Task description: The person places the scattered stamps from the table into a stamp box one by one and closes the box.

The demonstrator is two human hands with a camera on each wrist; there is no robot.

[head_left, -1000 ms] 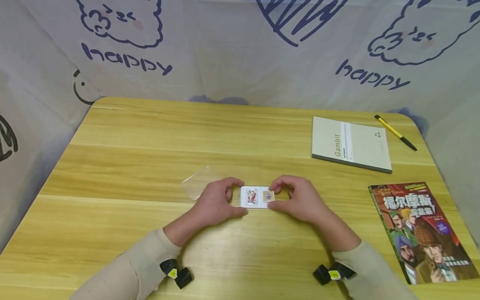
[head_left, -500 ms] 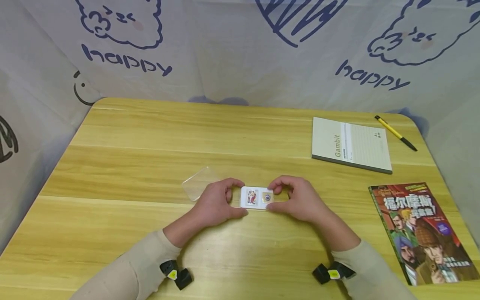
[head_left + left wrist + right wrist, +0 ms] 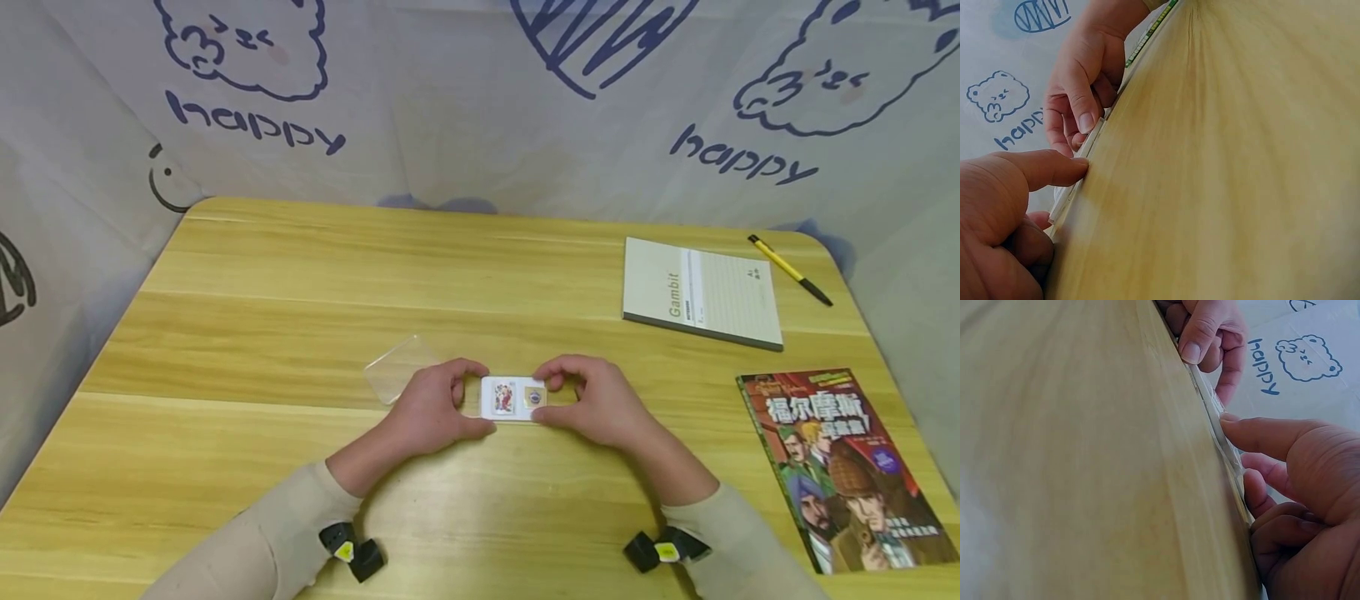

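Observation:
A small flat white card point(image 3: 518, 411) lies on the table in the head view. It bears a multicoloured stamp point(image 3: 504, 397) on its left half and a tan stamp point(image 3: 535, 397) with a dark round design on its right half. My left hand point(image 3: 437, 404) grips the card's left end, thumb at the near edge and index finger at the far edge. At the other end my right hand point(image 3: 596, 400) holds it the same way, beside the tan stamp. Both wrist views show the card edge-on, with my left thumb point(image 3: 1060, 169) and right thumb point(image 3: 1260, 434) touching its near edge.
A clear plastic piece point(image 3: 397, 371) lies behind my left hand. To the right are a grey notebook point(image 3: 701, 292), a yellow and black pen point(image 3: 789, 269) and a comic-style book point(image 3: 847, 471). White cloth with drawings point(image 3: 480, 100) hangs behind the table point(image 3: 375, 267).
The tan stamp has shifted slightly left and now sits within the card's right half; earlier it reached the card's right edge. My right fingers moved slightly left. My left hand stayed put.

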